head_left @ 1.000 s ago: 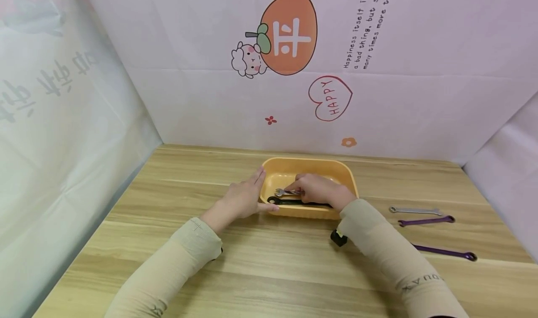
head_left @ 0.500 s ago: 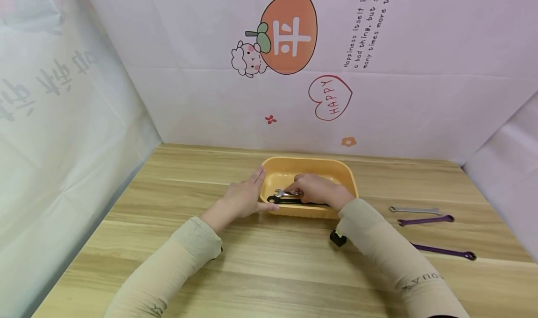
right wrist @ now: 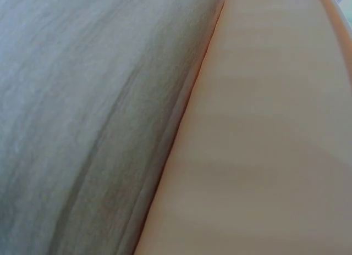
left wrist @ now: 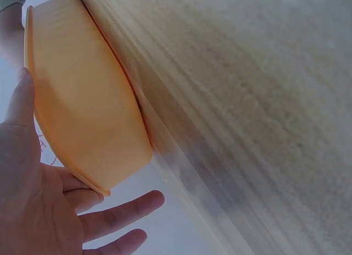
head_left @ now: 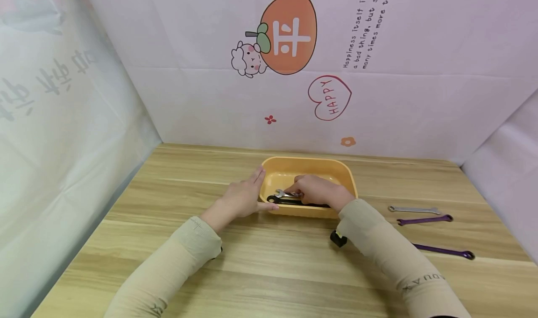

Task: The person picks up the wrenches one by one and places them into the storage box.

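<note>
Here I am on the head view, and the left grip [head_left: 244,197] is braced on the left end of the tub [head_left: 311,211], fingers spread along that end, thumb over the near rim. The left wrist view agrees: two fingers lie at the rim, the other two fan out past it. I read that as a steadying hold, to keep the tub from sliding on the table [head_left: 269,271].

Down inside goes the right grip [head_left: 316,188], its fingers bent onto the silver wrench [head_left: 280,194] and, as I judge it, pinching it; the thumb is hidden, so how firmly I cannot tell. The right wrist view gives me only tub wall and table.

The silver wrench lies near the tub's front, alongside the black wrench [head_left: 290,201], which hugs the near wall; lying lengthwise probably suits the long shape. Off to the right, apart from the tub, are the grey wrench [head_left: 414,210], the upper purple wrench [head_left: 425,220] just beside it, and the lower purple wrench [head_left: 445,250], one end behind the sleeve [head_left: 391,252].
</note>
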`<state>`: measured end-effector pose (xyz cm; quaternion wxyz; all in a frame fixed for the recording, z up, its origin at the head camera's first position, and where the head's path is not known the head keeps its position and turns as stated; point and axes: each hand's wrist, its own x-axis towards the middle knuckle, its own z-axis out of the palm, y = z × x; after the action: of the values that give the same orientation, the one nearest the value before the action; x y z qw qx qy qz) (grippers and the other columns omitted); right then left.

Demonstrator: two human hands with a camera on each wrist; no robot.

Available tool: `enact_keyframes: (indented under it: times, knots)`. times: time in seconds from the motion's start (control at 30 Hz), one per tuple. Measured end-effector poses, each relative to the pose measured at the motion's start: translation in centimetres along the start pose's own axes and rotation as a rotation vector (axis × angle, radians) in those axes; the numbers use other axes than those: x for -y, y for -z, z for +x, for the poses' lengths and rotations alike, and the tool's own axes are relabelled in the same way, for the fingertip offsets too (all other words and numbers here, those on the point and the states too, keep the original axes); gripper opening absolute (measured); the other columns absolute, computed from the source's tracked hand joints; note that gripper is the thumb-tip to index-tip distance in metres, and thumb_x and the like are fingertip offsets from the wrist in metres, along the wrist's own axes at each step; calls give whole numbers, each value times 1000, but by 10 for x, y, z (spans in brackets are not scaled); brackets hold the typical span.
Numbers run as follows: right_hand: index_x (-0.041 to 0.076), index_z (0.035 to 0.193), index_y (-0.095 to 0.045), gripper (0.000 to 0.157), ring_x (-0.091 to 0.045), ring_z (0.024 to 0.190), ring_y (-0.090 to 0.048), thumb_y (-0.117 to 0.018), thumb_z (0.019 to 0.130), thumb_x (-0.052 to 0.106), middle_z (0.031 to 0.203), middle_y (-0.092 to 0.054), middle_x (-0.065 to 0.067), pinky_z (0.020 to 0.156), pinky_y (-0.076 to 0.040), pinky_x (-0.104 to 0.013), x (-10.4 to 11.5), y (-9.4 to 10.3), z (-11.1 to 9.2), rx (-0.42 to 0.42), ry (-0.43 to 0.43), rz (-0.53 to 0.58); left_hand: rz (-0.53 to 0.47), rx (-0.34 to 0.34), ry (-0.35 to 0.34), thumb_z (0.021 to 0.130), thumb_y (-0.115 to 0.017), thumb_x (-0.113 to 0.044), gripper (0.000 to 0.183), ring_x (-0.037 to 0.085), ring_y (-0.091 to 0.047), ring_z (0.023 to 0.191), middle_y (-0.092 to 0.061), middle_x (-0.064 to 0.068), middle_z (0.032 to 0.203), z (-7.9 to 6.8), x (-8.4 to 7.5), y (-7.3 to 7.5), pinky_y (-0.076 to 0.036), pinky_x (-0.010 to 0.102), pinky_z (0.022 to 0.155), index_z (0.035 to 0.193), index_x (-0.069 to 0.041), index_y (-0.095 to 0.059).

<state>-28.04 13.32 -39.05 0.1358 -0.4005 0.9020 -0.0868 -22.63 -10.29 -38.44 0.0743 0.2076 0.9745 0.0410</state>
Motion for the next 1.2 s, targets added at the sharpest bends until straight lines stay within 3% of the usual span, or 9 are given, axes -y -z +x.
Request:
enact_keyframes:
  times: [0.2, 0.43, 0.73, 0.93, 1.2]
  knots:
    - [16, 135, -70, 47, -13, 72, -47, -66, 93, -6, 89, -61, -1, 67, -43, -26, -1, 1, 0, 10, -20, 3, 0, -1, 0, 86, -53, -81, 117, 34, -64, 121, -9, 9, 171, 0, 0, 0, -50, 32, 56, 164, -3, -15]
    - [13, 133, -71, 34, -11, 76, -52, -63, 101, 5, 94, -64, 0, 71, -48, -28, -5, -1, -2, -13, 13, 12, -4, 2, 3, 86, -53, -82, 117, 35, -63, 121, -7, 8, 171, 1, 0, -1, -55, 38, 63, 164, -3, -14]
    - [11, 127, -75, 31, -10, 80, -57, -65, 99, 2, 98, -68, -2, 75, -52, -29, -7, -1, -5, -53, 39, 37, -13, 9, 9, 86, -54, -82, 117, 35, -61, 125, -6, 8, 171, 0, -1, -1, -57, 43, 72, 164, -4, -14]
    - [11, 125, -76, 30, -12, 86, -63, -67, 98, 2, 101, -69, -3, 82, -56, -33, -7, -2, -6, -60, 36, 36, -17, 14, 9, 86, -54, -82, 118, 35, -63, 122, -7, 8, 171, -2, -2, -1, -51, 32, 56, 164, -3, -14]
    - [11, 120, -79, 27, -11, 84, -63, -68, 96, 2, 98, -70, -3, 76, -56, -30, -9, 3, -7, -99, 66, 16, -19, 4, 7, 86, -54, -82, 118, 35, -63, 121, -7, 8, 171, -1, -1, 0, -51, 33, 58, 164, -3, -14]
